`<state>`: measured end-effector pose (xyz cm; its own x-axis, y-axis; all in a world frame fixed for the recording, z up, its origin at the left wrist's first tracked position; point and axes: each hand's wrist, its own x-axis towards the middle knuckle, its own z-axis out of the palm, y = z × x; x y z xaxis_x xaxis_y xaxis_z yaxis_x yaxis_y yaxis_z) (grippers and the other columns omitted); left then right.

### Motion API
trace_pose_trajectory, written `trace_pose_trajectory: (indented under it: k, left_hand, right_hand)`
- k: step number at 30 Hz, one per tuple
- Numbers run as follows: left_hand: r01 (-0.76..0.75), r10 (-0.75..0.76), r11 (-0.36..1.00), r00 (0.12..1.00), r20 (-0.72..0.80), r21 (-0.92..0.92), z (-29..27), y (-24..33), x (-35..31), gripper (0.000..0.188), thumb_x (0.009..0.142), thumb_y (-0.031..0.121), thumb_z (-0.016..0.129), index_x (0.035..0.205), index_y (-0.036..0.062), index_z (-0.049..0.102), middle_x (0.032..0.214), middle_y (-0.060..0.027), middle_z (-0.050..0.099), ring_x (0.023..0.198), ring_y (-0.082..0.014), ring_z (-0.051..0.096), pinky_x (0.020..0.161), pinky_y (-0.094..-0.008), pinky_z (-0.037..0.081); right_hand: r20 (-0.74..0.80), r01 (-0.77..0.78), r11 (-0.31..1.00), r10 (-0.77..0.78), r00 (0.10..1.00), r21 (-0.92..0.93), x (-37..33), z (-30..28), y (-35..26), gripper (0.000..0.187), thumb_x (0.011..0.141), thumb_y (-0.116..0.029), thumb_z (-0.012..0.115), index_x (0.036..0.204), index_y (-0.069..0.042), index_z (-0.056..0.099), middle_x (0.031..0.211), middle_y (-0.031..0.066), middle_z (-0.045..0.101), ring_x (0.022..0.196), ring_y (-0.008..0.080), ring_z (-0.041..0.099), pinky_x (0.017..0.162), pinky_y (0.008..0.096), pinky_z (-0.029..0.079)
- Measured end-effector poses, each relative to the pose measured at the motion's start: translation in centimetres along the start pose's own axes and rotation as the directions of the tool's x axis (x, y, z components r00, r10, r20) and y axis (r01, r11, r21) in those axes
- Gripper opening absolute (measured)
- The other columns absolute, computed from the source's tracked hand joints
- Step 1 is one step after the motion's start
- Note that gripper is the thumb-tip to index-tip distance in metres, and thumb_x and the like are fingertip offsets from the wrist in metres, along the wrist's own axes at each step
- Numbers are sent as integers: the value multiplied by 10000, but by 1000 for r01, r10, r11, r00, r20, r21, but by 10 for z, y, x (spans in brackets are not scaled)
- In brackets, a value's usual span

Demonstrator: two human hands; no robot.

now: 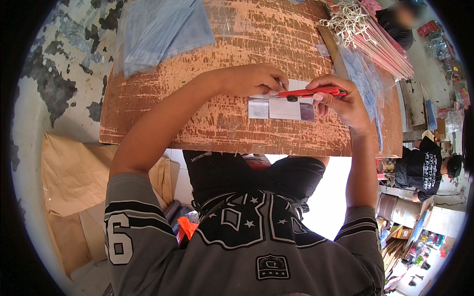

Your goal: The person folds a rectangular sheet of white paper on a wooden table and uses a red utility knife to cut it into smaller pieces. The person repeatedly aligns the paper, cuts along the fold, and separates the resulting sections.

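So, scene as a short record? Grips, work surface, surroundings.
Left grip: fingertips near the cutter's left end; hold unclear
Right grip: closed around red cutter
Below cutter: pale sheet with silvery patches
Surface: worn brown table
Table, upper left: bluish clear plastic bags
Table, upper right: pinkish bundle with white strings
Background, right: person in black shirt

A slim red cutter (318,92) is lying almost level in the right hand (348,101), its tip pointing left and a round black knob (292,99) showing along its lower edge. Beneath it, white paper (284,110) with thin dark lines is lying flat on the worn table (197,130), a silvery patch (258,109) showing at its left end and a darker one (307,112) at its right. The left hand (259,80) is hiding its upper left.
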<state>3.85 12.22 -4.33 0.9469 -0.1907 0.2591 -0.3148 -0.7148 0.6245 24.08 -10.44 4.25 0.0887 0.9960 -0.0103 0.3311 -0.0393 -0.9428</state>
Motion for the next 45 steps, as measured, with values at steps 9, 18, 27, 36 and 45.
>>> trace_pose_trajectory:
  k: [9,18,27,36,45]
  left_hand:
    - [17,-16,999,1000,15,-35,-2,3,1,294,942,12,692,1213,45,798,1398,-85,668,1295,-305,595,1120,-428,484]
    - [8,-8,1000,1000,8,-28,-3,4,0,236,967,54,702,1180,41,802,1394,-85,673,1289,-300,602,1108,-427,490]
    - [18,-17,998,1000,12,-62,-2,3,1,284,985,60,687,1246,81,796,1376,-84,675,1276,-292,604,1108,-422,482]
    - [12,-10,999,1000,29,-49,-3,6,0,474,991,-42,616,1386,176,760,1347,-53,672,1260,-264,593,1104,-389,483]
    - [58,-56,998,996,63,-29,-8,20,-1,495,951,-40,634,1387,156,765,1367,-58,672,1302,-266,585,1155,-415,449]
  right_hand:
    - [18,2,998,-1,1000,-57,1,-2,-10,227,991,-116,801,1187,-3,777,931,53,773,686,82,693,553,218,543]
    - [35,10,992,-5,999,-124,5,-2,-24,201,985,-82,792,1164,9,780,891,73,766,646,78,679,545,218,529]
    - [-62,61,998,-62,996,-13,-7,-7,-23,194,987,-118,792,1130,12,774,903,60,754,684,88,675,565,227,527]
    - [-608,535,699,-179,773,475,-70,-65,30,361,1078,-324,628,1263,-16,661,687,-7,546,463,94,431,412,252,340]
    - [-554,534,516,-132,822,670,-234,-43,100,322,1113,-485,584,1087,-164,568,657,-38,455,492,101,394,464,289,327]
